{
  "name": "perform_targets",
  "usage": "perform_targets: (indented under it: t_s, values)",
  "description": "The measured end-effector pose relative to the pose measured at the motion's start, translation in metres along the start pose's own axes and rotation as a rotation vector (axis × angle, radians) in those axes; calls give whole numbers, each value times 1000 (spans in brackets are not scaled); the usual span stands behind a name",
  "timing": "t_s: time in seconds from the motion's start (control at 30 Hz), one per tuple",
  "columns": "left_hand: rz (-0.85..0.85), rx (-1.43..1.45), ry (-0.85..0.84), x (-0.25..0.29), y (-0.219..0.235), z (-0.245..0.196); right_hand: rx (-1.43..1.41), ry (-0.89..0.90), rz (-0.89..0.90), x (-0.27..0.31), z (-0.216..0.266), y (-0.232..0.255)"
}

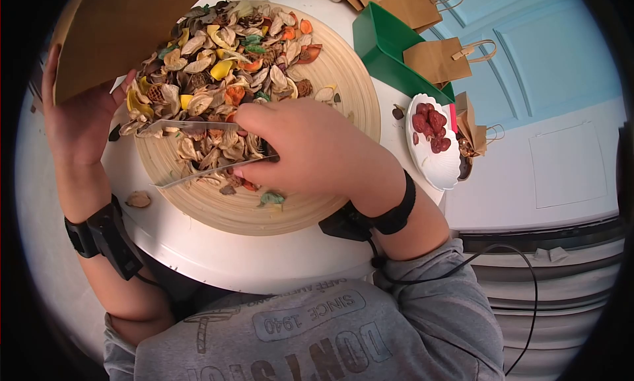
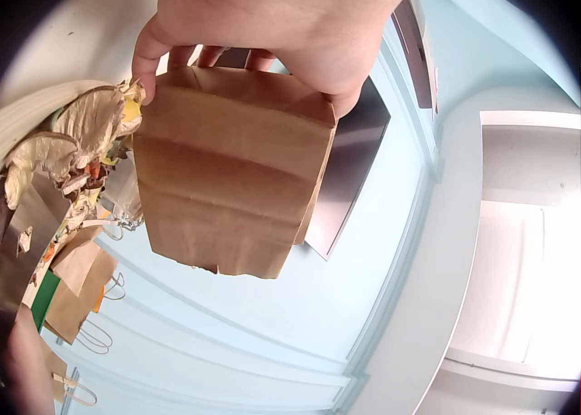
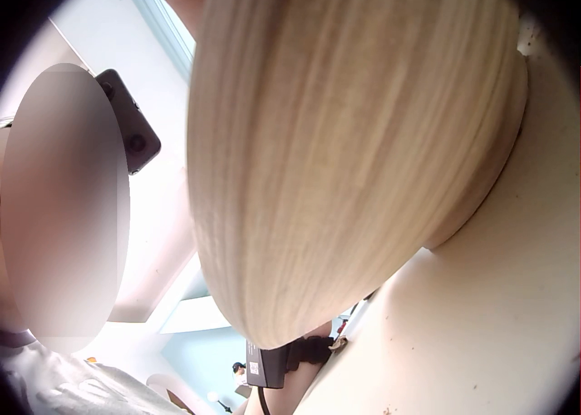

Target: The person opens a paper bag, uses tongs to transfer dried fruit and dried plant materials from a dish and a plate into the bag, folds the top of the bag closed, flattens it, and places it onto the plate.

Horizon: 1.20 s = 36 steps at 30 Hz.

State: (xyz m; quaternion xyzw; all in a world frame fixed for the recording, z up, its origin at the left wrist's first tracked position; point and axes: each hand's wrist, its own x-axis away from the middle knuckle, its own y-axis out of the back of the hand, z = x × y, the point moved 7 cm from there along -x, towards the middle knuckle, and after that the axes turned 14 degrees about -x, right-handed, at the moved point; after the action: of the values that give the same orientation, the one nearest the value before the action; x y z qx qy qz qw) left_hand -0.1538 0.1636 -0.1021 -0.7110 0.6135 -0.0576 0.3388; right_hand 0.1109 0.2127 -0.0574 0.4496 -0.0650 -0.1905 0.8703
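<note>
My left hand grips a brown paper bag at the left, over the edge of the dried petals. In the left wrist view, the fingers and thumb of the left hand clasp the end of the bag. My right hand pinches a clear plastic scoop with dried petals inside its walls. This scoop lies low over a round wooden dish, which carries a heap of potpourri. Only the underside of the dish fills the right wrist view; the right hand's grip is hidden there.
A white scalloped plate with dried red dates stands right of the dish. Behind it are a green box and several handled paper bags. One loose petal lies on the white table. A black cable trails at the right.
</note>
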Motion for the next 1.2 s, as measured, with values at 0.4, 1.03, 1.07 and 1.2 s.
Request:
perform_targets:
  t_s: [0.4,1.03,1.07,1.2]
  values:
    - [87,3,-23,-1,4,0,-4,-8,12,1,-3,-2]
    - [158,-47,-121,-2,8,-4,-24,1,8,1,-4,-2]
    - [157,-46,-121,-3,9,-4,-21,9,6,1,-4,-3]
    - [144,-23,-84,-4,14,-3,-17,22,-4,1,-4,-2]
